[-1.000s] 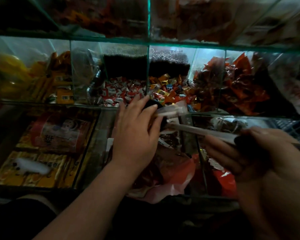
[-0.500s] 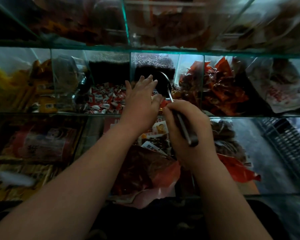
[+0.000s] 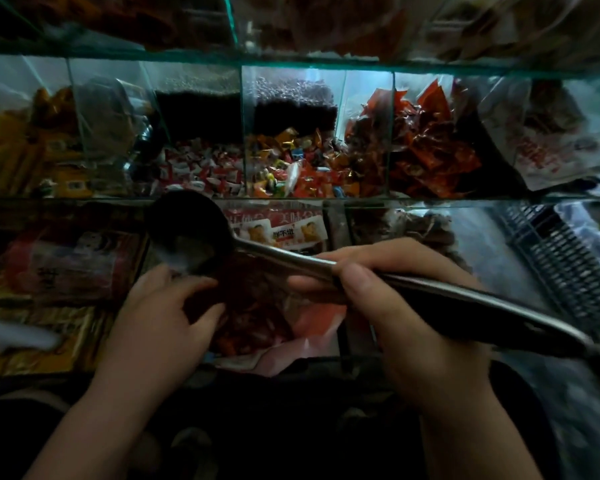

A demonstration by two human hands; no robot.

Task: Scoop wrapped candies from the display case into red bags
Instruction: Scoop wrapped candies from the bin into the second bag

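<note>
Ladle [image 3: 187,233]: dark round bowl on a long metal handle, held roughly level in front of the lower shelf. The bowl is just below the middle shelf's glass edge, with a pale blur inside it that cannot be made out.
Right hand [image 3: 395,306]: wrapped round the Ladle's handle at about mid-length, thumb on top and fingers beneath.
Left hand [image 3: 163,313]: fingers curled just under the Ladle's bowl, thumb spread toward the Red bag. In the dim light I cannot tell whether it grips the bag's edge.
Red bag [image 3: 302,327]: low between the two hands, mouth open upward — dark red inside, paler pink-red at the near fold.
Wrapped candies [image 3: 291,174]: heaped in a middle-shelf compartment, many colours, beyond the Ladle and apart from it.
Red-and-white candies [image 3: 201,171]: in the next compartment to the left, directly behind the Ladle's bowl.
Display case [image 3: 309,62]: glass shelves and dividers with greenish edges.
Red packets [image 3: 430,143]: piled in the compartment to the right of the Wrapped candies.
</note>
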